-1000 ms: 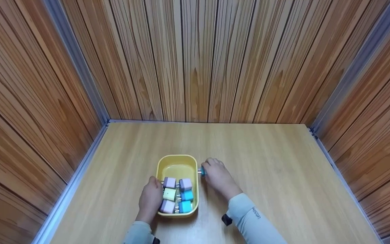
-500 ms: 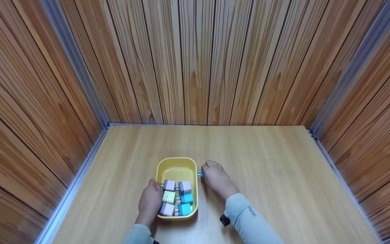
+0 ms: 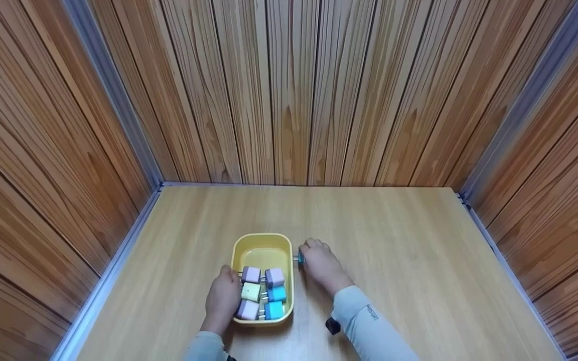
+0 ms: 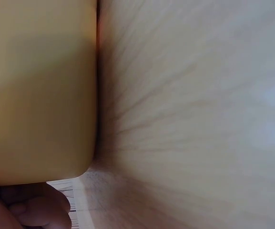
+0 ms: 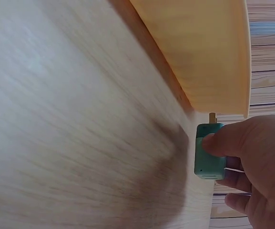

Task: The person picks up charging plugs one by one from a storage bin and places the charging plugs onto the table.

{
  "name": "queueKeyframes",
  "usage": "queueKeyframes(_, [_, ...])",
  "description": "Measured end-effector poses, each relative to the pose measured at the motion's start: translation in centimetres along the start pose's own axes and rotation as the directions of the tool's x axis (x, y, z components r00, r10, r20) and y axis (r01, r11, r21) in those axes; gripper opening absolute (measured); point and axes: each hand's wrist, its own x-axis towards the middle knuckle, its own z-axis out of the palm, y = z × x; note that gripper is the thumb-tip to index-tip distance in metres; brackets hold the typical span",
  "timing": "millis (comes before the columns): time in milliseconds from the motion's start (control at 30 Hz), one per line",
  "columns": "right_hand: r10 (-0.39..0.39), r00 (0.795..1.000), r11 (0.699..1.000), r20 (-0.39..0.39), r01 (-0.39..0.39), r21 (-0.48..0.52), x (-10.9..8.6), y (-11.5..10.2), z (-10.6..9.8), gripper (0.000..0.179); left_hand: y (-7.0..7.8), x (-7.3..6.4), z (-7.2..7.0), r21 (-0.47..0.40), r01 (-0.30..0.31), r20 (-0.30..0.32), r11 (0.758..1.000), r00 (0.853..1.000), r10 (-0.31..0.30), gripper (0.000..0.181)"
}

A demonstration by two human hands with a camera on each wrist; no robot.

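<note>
A yellow tray (image 3: 264, 253) stands on the table, holding several plug chargers in two rows at its near end. Lavender chargers (image 3: 274, 277), a pale yellow charger (image 3: 251, 292) and blue chargers (image 3: 274, 310) lie there with metal prongs showing on some. My left hand (image 3: 223, 299) grips the tray's left side, thumb at the rim; its curled fingers (image 4: 44, 210) show by the tray's outer wall in the left wrist view. Beyond the right wall, my right hand (image 3: 322, 264) pinches a teal charger (image 5: 208, 160) between thumb and fingers, prongs pointing at the tray.
The wooden table (image 3: 394, 240) spreads around the tray. Wood-patterned panels (image 3: 289, 100) close it in at the back and on both sides, with metal strips (image 3: 113, 95) along the corners.
The head view has tilted slightly, so the scene sits a little lower. Both hands, the tray and the teal charger keep their places relative to one another.
</note>
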Motion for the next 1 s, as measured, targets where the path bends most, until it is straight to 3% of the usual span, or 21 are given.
queueKeyframes(567, [0.043, 0.999, 0.998, 0.029, -0.044, 0.04, 0.2, 0.1, 0.4, 0.032, 0.1, 0.2, 0.0, -0.023, 0.019, 0.028, 1.0, 0.999, -0.018, 0.034])
queueKeyframes(800, [-0.026, 1.0, 1.0, 0.006, 0.026, -0.016, 0.2, 0.1, 0.9, 0.029, -0.1, 0.2, 0.0, 0.05, -0.036, -0.031, 0.998, 0.999, 0.038, 0.032])
queueKeyframes(1000, [-0.002, 1.0, 1.0, 0.017, 0.002, -0.003, 0.1, 0.1, 1.2, 0.031, -0.2, 0.0, 0.0, 0.03, -0.02, -0.017, 0.999, 1.0, 0.021, 0.033])
